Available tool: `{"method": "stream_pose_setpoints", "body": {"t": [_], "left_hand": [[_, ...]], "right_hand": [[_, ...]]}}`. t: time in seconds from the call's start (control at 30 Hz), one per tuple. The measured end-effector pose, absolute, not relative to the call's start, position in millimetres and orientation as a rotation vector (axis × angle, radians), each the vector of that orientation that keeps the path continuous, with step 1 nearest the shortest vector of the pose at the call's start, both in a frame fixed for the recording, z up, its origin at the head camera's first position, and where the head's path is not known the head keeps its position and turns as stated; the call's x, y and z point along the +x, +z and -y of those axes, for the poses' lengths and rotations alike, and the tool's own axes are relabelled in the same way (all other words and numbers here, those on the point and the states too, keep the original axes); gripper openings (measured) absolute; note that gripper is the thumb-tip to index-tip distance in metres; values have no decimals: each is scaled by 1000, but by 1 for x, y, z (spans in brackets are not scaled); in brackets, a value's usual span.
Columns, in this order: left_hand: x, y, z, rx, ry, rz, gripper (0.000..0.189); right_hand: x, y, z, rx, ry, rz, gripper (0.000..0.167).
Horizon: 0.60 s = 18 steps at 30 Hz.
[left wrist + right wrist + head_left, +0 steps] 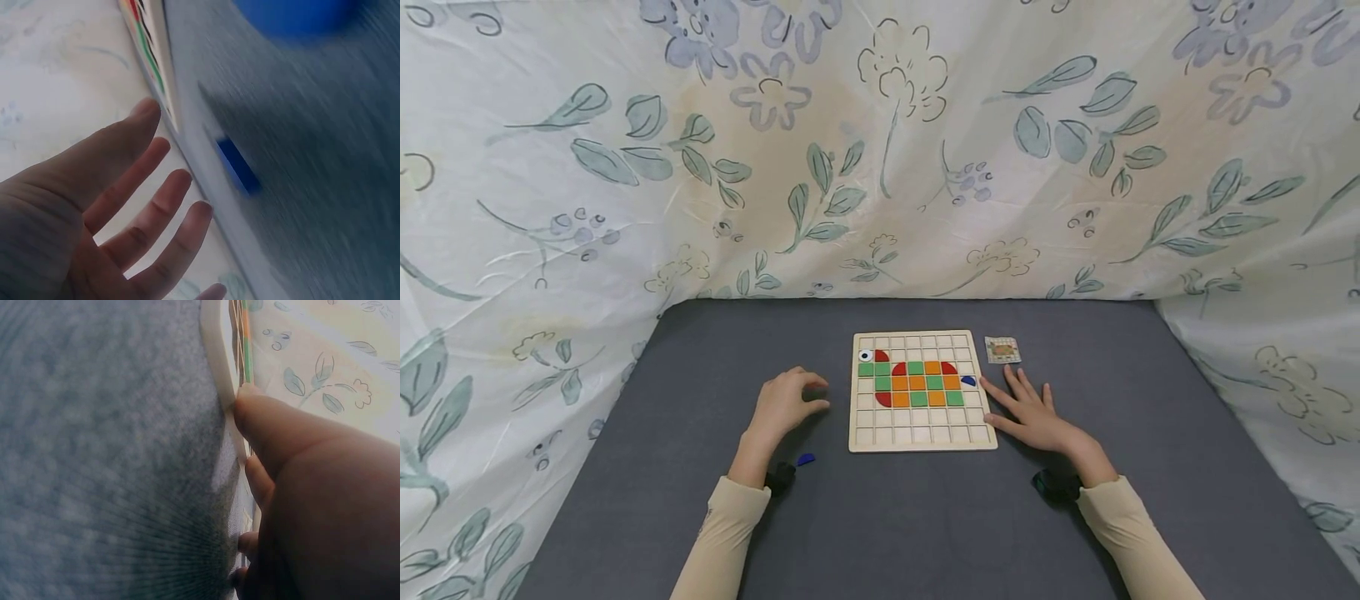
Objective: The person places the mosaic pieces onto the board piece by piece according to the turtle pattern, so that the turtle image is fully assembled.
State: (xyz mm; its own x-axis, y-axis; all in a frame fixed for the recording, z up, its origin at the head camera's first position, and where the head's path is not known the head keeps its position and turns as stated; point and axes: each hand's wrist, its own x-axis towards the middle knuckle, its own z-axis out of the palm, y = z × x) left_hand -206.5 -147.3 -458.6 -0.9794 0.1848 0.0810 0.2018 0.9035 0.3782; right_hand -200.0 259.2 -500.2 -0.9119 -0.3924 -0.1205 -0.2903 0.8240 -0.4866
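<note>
A wooden grid board (923,435) lies on the table, with red, green and orange tiles (917,382) and a round eye tile (866,356) in its cells. One blue half-round tile (968,381) sits near its right edge. My right hand (1037,417) rests at that edge, fingers spread, thumb (275,419) touching the rim. To the left of the board, my left hand (786,404) holds nothing, its fingers loosely bent and apart from the thumb. A blue piece (237,165) lies on the cloth beyond its fingertips; another blue piece (806,459) is by the left wrist.
A small picture card (1002,350) lies just beyond the right fingers. Dark grey cloth (917,525) covers the table. A flowered curtain (917,225) hangs behind it and along both sides.
</note>
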Motion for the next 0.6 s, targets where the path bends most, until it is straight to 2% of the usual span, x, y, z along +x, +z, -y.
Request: {"method": "stream_pose_setpoints", "body": {"t": [0.27,0.6], "left_hand": [[-200,-459,172,-309,-612,3075,31],[-199,-461,183,-323,-603,3099,22]], "right_hand": [[-201,-501,-260,-523,-683,-2786,68],[-200,-500,-259,-531,-699,-2796,68]]}}
